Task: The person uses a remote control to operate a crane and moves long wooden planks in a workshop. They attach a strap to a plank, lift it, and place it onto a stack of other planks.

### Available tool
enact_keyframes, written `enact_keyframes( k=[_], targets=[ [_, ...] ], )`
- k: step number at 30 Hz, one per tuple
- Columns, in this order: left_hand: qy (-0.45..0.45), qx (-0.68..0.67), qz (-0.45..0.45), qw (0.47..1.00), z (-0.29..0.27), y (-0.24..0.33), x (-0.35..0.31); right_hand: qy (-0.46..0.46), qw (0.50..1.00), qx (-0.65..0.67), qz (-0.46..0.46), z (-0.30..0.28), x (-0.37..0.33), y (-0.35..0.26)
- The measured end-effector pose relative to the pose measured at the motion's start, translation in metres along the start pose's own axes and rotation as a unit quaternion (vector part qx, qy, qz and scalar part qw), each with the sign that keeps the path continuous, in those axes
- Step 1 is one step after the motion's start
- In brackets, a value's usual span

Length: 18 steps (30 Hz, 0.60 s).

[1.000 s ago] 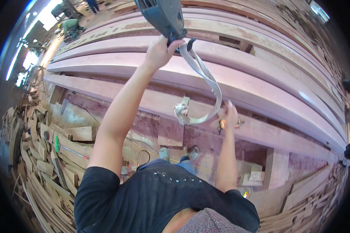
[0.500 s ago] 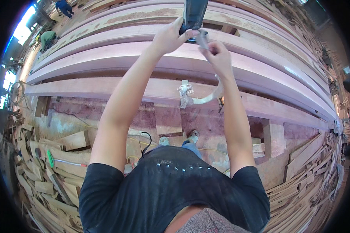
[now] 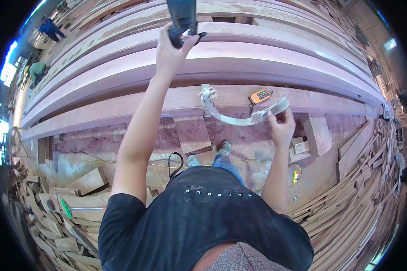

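My left hand [image 3: 171, 50], fingers curled, grips the lower end of a dark hook block [image 3: 182, 17] that comes in from the top of the view. The black curved hook part sits at my thumb and fingers. My right hand [image 3: 282, 126] pinches the free end of a whitish webbing sling [image 3: 237, 121], apart from the hook. The strap runs in a slack curve to a knotted bunch [image 3: 208, 95] on the nearest wooden beam [image 3: 167, 102]. On that beam lies an orange remote control [image 3: 260, 95] with several buttons, just above the strap.
Several long pinkish beams [image 3: 276, 61] lie side by side beyond. The nearest one rests on wooden blocks [image 3: 317, 133]. Offcuts [image 3: 86, 180] pile up at left, thin strips [image 3: 348, 212] at right. A yellow cord [image 3: 253, 160] crosses the floor. Two other people [image 3: 52, 29] are far left.
My right hand has moved away from the hook, down and to the right, carrying the sling's end. My left hand stays on the hook block. The orange remote has come into full view.
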State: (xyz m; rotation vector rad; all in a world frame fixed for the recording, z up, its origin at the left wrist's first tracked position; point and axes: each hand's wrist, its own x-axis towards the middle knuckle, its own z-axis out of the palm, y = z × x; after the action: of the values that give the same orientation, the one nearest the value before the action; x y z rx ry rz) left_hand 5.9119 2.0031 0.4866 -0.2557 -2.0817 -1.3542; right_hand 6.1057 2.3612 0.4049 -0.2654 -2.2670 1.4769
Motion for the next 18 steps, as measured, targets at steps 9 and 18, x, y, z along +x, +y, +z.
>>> enact_keyframes(
  k=[9, 18],
  targets=[
    [0.039, -0.239, -0.194, 0.951, 0.038, -0.085, -0.118, 0.008, 0.984, 0.053, 0.168, 0.016, -0.062, 0.157],
    [-0.173, 0.130, -0.314, 0.924, 0.123, -0.123, -0.174, -0.222, 0.954, 0.088, 0.179, 0.008, -0.003, 0.218]
  ],
)
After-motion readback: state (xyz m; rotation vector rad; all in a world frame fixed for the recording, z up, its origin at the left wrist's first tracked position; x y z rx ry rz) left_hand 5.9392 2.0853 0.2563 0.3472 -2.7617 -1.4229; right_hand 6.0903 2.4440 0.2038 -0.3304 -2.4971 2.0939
